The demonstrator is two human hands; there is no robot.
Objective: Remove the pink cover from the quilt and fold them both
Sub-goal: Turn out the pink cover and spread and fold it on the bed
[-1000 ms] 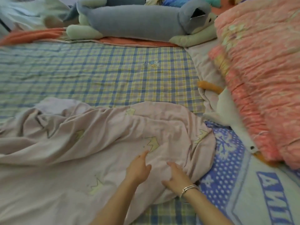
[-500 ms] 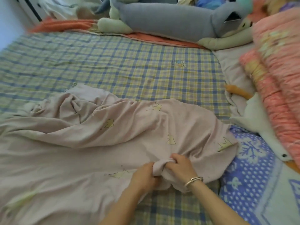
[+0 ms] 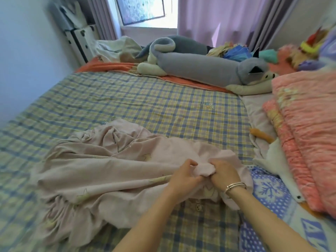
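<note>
- Gripping one bunched wad of the pink cover (image 3: 109, 170) — both hands meet on it, knuckles almost touching.
- The left hand (image 3: 183, 176) pinches the fold from its side; the right hand (image 3: 224, 174), a bracelet (image 3: 235, 186) on its wrist, clenches the same wad.
- The cover lies crumpled across the checked bedding (image 3: 145, 99) — spreading away leftward.

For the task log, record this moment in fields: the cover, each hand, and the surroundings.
pink cover: crumpled, lying on the plaid bedding
left hand: grips a bunched fold of the cover
right hand: grips the same bunch; bracelet on wrist
far edge: grey plush cat lying lengthwise
right edge: coral blanket, piled
</note>
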